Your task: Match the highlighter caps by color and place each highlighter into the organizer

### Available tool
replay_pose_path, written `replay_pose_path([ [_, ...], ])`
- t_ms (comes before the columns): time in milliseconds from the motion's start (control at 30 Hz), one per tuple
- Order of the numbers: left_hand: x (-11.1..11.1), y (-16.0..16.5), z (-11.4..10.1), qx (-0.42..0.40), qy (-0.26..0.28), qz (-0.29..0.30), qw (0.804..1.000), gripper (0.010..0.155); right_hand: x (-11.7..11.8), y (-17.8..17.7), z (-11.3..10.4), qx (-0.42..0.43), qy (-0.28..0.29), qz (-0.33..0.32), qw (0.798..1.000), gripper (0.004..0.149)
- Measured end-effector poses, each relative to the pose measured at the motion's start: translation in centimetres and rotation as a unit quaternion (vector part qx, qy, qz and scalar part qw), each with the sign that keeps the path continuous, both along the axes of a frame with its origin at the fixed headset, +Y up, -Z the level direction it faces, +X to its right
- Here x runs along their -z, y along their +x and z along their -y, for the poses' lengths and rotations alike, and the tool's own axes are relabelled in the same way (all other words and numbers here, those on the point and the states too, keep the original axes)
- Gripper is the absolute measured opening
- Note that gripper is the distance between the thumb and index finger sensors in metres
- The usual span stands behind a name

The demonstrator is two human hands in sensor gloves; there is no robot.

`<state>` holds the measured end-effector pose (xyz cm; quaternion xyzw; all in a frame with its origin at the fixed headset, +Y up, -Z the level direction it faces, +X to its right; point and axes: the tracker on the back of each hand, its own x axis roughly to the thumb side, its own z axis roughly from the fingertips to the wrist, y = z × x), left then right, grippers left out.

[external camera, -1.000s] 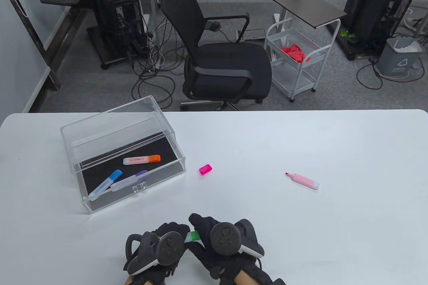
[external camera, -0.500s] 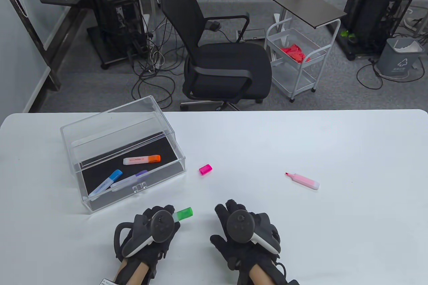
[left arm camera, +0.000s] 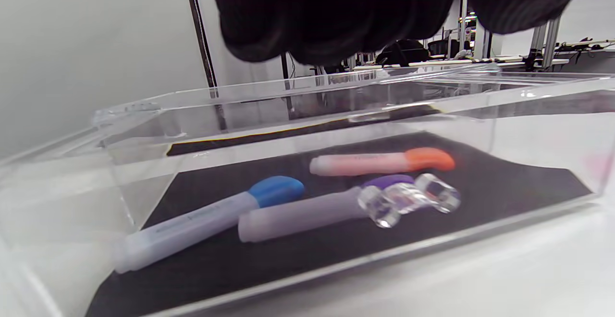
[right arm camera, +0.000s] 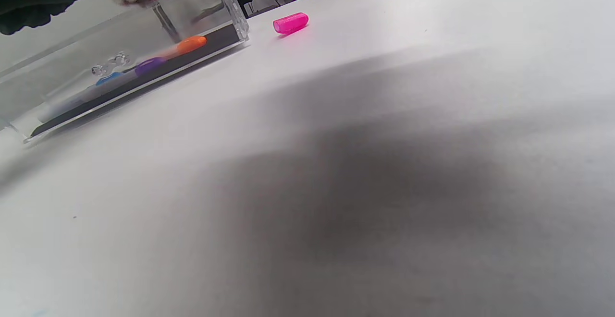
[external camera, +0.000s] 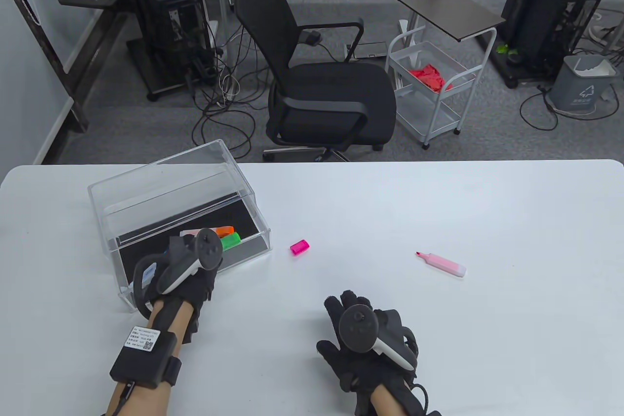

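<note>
left hand (external camera: 187,267) carried green highlighter (external camera: 230,240) up over organizer (external camera: 253,201); right hand (external camera: 363,338) released it, withdrew.

On the counter (external camera: 438,201), the organizer (external camera: 146,187) with three highlighters inside sits at the left, a loose cap (external camera: 299,247) just right of it, and an uncapped highlighter (external camera: 442,263) farther right.

left hand (external camera: 187,272) fingers: hidden under tracker | green highlighter (external camera: 230,241): only cap visible
</note>
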<state>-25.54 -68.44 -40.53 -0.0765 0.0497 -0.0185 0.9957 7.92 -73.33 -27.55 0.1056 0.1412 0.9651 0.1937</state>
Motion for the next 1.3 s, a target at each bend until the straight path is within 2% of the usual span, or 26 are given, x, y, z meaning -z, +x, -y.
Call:
replay_pose_path([
  [167,2.3,-2.6,0.5,-0.007,-0.030,-0.037,0.999,0.069,0.4,0.4,0.4,0.005,-0.013,0.007,1.000,0.079],
  [300,3.4,-3.9,1.0,-0.028,-0.049,-0.054,0.997,0.076,0.7,0.7,0.9,0.002,-0.027,0.014,1.000,0.078],
  [533,3.2,-4.4,0.7,-0.052,-0.035,-0.044,0.997,0.080,0.8,0.7,1.1,-0.005,-0.032,0.017,0.999,0.079],
  [700,1.4,-3.9,-0.8,-0.035,-0.014,-0.018,0.999,0.084,0.5,0.2,1.0,-0.010,-0.027,0.011,1.000,0.079],
  [900,-1.8,-2.6,-2.7,-0.038,0.007,0.005,0.999,0.085,0.5,-0.1,1.0,-0.025,-0.020,0.015,0.999,0.079],
  [1067,-4.9,-1.1,-2.7,-0.053,0.011,0.029,0.998,0.087,0.6,0.2,1.1,-0.051,-0.005,0.041,0.998,0.079],
  [1300,-8.7,0.3,-2.3,-0.066,0.022,0.047,0.996,0.087,0.7,0.0,1.3,-0.060,0.000,0.041,0.997,0.078],
])
